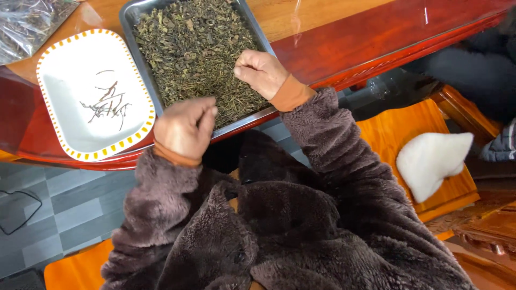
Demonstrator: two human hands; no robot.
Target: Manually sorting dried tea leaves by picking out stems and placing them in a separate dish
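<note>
Plastic bag (27, 21) with dark dried leaves lies at the far left corner of the red wooden worktop (376, 37). Next to it stands a white rectangular dish (59, 80) with a yellow dotted rim, and a few thin brown stems (107, 104) lie in its middle. Just beside the dish is a metal tray (129, 16), filled with dried green tea leaves (199, 48).

The left hand (185, 129) is at the near edge of the tray, between the dish and the leaves. Its fingers are curled together with the tips closed, but I cannot tell if something small is pinched there. The right hand (260, 72) rests on the leaves at the right side of the tray, fingers bent and pressed together in a loose fist on the leaves; what it holds is hidden. Both arms wear a brown fluffy coat (301, 215) with orange cuffs.

Further right, a white cushion (430, 161) lies on an orange wooden seat (398, 129).
</note>
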